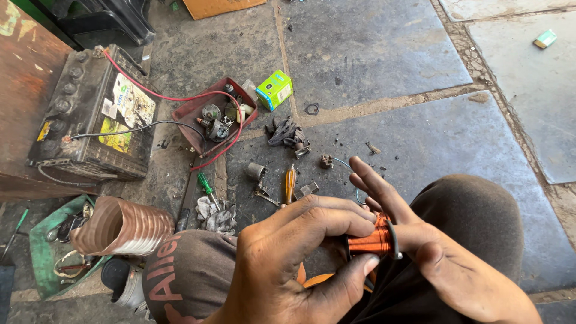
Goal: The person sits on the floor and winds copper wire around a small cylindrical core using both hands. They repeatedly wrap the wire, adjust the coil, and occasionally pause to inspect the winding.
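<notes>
Two hands on one part: your left hand [294,258] has its fingers closed around the copper coil [369,241], thumb under, fingertips over the winding. Your right hand [432,246] is flat and open, palm backing the coil's dark end flange, gripping nothing. The coil sits over your lap, between both hands, above the stone floor [390,60]. My read: it's small but dense for its size, rigid core, smooth enamelled wire that slips and scratches easily. Hold it by the end flanges, not the turns; a nick in the winding could ruin it. On the floor ahead: orange-handled screwdriver [290,183], green-handled screwdriver [207,184], red tray of parts [186,114], battery [90,114] with red and black leads.
</notes>
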